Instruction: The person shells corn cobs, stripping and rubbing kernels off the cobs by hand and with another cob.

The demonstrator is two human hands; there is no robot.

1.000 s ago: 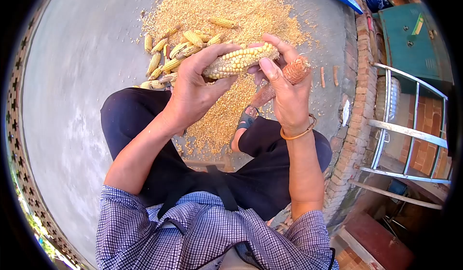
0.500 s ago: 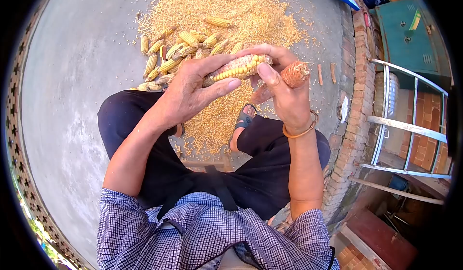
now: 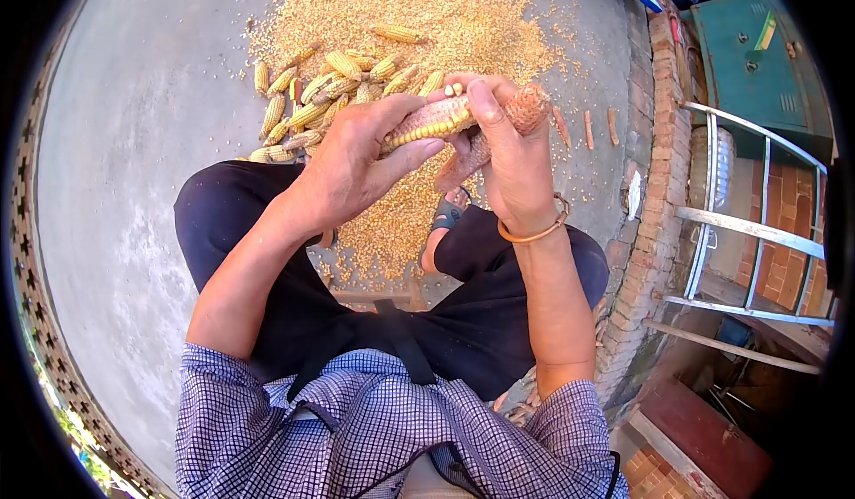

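My left hand [image 3: 349, 162] is closed around a partly stripped ear of corn [image 3: 431, 128]. Yellow kernels still line its lower side, while the upper side is bare and pinkish. In my right hand [image 3: 518, 174] is a bare reddish corncob [image 3: 465, 164], its blunt end showing past the thumb. The right thumb is bent over the tip of the ear, and two or so loose kernels show beside it. The cob lies crosswise against the ear; their exact contact is hidden by my fingers.
Beyond my hands, several unshelled ears [image 3: 331, 91] rest beside a wide heap of loose kernels [image 3: 419, 9]. Bare cobs [image 3: 588, 130] lie on the concrete floor [image 3: 134, 143] to the right. A brick edging [image 3: 661, 169], a metal ladder-like frame [image 3: 757, 230] and a green cabinet [image 3: 739, 71] stand on that side.
My right hand and its cob have moved left, and the thumb is now raised and bent over the ear's tip. Fewer kernels show near that tip.
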